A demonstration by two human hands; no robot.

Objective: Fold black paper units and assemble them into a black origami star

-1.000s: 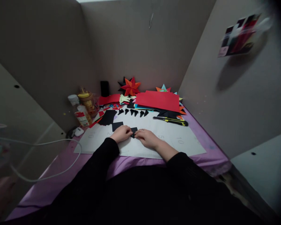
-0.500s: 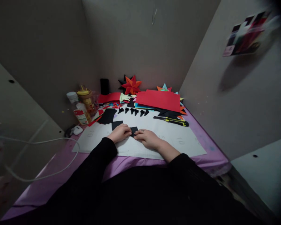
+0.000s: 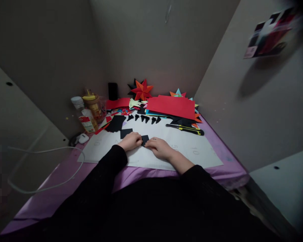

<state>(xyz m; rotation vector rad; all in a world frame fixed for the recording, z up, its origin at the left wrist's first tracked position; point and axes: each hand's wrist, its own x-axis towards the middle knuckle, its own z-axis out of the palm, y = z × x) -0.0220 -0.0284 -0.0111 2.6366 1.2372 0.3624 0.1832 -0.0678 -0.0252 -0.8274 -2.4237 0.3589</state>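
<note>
Between my hands lies a small piece of black paper (image 3: 144, 139) on the big white sheet (image 3: 151, 163). My left hand (image 3: 131, 140) pinches its left side, fingers closed. On its right side my right hand (image 3: 158, 147) grips the edge with thumb and fingertips; a ring shows on one finger. Another black paper square (image 3: 125, 133) lies partly behind my left hand. Farther back, several small folded black pieces (image 3: 145, 119) stand in a row. Whether the paper in my hands has a crease is too small to tell.
A yellow-black utility knife (image 3: 185, 129) lies right of the folded pieces. Behind are red paper sheets (image 3: 171, 107) and a red-orange paper star (image 3: 142, 90). Black sheets (image 3: 116, 123), a bottle (image 3: 87, 117) and a white earphone case (image 3: 83, 138) sit left. A white cable (image 3: 53, 191) loops at the left.
The view has shifted slightly. Both hands stay on the small black paper in nearly the same place, with only a tiny shift of the fingers.
</note>
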